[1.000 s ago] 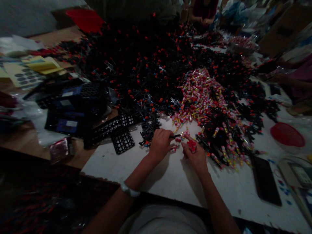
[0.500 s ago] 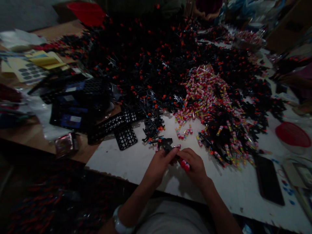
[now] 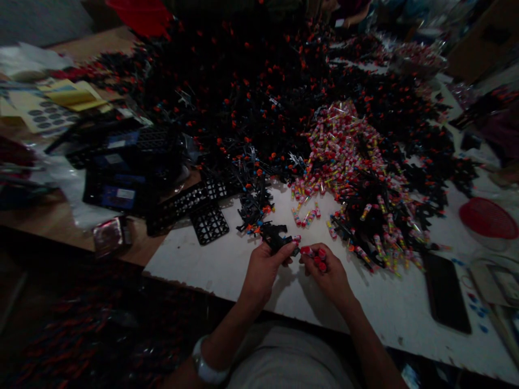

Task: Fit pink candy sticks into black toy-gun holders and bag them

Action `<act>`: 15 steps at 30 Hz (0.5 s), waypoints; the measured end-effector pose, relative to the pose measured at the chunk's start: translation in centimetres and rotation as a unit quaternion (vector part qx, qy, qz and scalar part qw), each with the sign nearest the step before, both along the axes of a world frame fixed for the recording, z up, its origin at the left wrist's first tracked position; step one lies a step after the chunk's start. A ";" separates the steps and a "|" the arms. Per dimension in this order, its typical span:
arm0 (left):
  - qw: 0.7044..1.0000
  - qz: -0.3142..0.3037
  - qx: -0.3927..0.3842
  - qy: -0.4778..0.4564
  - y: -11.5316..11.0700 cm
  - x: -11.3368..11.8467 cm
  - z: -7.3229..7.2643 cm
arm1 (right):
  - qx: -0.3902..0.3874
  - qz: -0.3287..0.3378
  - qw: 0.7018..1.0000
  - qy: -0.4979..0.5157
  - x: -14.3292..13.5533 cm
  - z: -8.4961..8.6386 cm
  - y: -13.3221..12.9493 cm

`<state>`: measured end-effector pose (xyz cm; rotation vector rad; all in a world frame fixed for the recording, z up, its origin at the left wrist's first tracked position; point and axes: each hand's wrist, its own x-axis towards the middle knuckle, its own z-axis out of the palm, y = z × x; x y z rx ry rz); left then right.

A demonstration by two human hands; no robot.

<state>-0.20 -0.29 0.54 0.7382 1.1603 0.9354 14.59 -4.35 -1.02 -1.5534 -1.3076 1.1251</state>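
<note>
Near the front edge of the white board (image 3: 243, 265), my left hand (image 3: 261, 270) is closed on a small black toy gun (image 3: 274, 236). A small pink-and-white tube (image 3: 296, 239) shows beside the gun, by my left fingertips. My right hand (image 3: 329, 278) is closed around several small red-capped tubes (image 3: 319, 259), just right of the gun's end. Beyond my hands lies a heap of pink and yellow tubes (image 3: 340, 140). Black toy guns with orange tips (image 3: 243, 119) are piled high around that heap.
Black lattice trays (image 3: 210, 222) and dark packages (image 3: 117, 196) lie at the left, near a foil packet (image 3: 108, 236). At the right are a dark phone (image 3: 447, 294) and a red mesh lid (image 3: 487, 218). Another person's hand (image 3: 352, 20) shows at the top.
My right hand has turned and drawn slightly away from the gun, so more red caps show in its fingers. The gun in my left hand is now more exposed. A white item shows by the other person's hand.
</note>
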 end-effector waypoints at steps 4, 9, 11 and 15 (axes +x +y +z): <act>1.000 0.005 0.012 0.011 -0.1 0.0 -0.1 | -0.003 -0.017 0.999 0.032 0.0 0.1 -0.2; 1.000 0.002 0.012 0.027 0.0 0.0 -0.3 | 0.013 -0.013 1.000 0.015 0.1 -0.2 0.0; 1.000 -0.006 0.014 0.021 0.0 0.0 -0.4 | 0.008 -0.008 1.000 0.018 0.3 -0.2 0.1; 1.000 -0.011 0.016 0.022 -0.1 -0.1 -0.3 | 0.009 -0.015 1.000 0.004 0.6 0.1 0.2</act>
